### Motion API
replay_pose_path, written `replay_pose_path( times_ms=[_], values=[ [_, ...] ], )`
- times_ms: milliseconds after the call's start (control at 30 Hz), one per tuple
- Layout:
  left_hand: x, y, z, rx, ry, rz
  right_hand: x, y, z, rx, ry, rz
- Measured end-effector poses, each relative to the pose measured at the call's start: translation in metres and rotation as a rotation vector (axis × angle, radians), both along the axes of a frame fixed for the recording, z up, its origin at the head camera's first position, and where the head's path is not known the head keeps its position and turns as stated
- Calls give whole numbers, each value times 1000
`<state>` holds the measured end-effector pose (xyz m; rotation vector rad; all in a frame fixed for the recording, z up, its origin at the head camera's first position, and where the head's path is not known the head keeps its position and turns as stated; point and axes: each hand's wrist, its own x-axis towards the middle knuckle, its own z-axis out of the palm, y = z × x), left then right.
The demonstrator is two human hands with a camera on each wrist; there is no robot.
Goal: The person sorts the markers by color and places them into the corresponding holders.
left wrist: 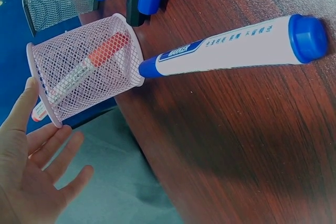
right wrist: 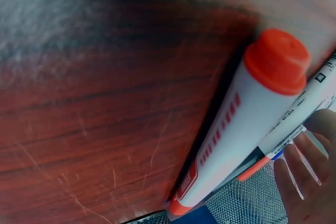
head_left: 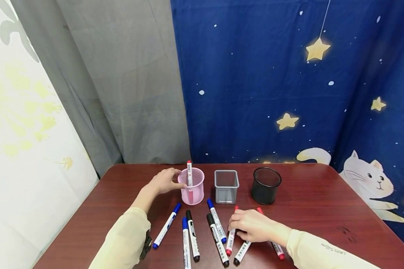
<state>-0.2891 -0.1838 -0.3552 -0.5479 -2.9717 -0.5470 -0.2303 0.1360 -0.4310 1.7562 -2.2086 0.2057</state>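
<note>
My left hand [head_left: 166, 181] holds the rim of a pink mesh pen holder [head_left: 196, 196], thumb on the near side and fingers at the far side. Inside the holder a red-capped marker [head_left: 189, 175] stands upright. Over the markers at the right, my right hand [head_left: 252, 225] has its fingertips at a red marker [head_left: 231, 241]. A black marker [head_left: 242, 254] lies partly under this palm, and another red marker [head_left: 278, 251] lies under the wrist. In the right wrist view the fingers [right wrist: 286, 182] reach out relaxed with a gap from the thumb.
A grey square mesh holder [head_left: 226, 190] and a black round mesh holder [head_left: 266, 192] stand right of the pink one. Blue markers [head_left: 166, 226] and black markers [head_left: 192, 235] lie on the brown table [head_left: 121, 198] between the arms. Curtains hang behind the table.
</note>
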Motion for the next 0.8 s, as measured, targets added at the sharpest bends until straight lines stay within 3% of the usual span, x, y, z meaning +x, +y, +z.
replay_pose_path(
  times_ms=[367, 533, 667, 800],
  values=[
    [1, 1, 0, 3, -1, -2, 1, -7, -3, 96, 215, -7],
    [1, 1, 1, 1, 0, -5, 1, -5, -3, 97, 260, -1],
    [0, 1, 1, 2, -1, -3, 0, -1, -1, 48, 260, 10],
    [0, 1, 1, 1, 2, -2, -1, 2, 7, -51, 158, 31]
  ],
)
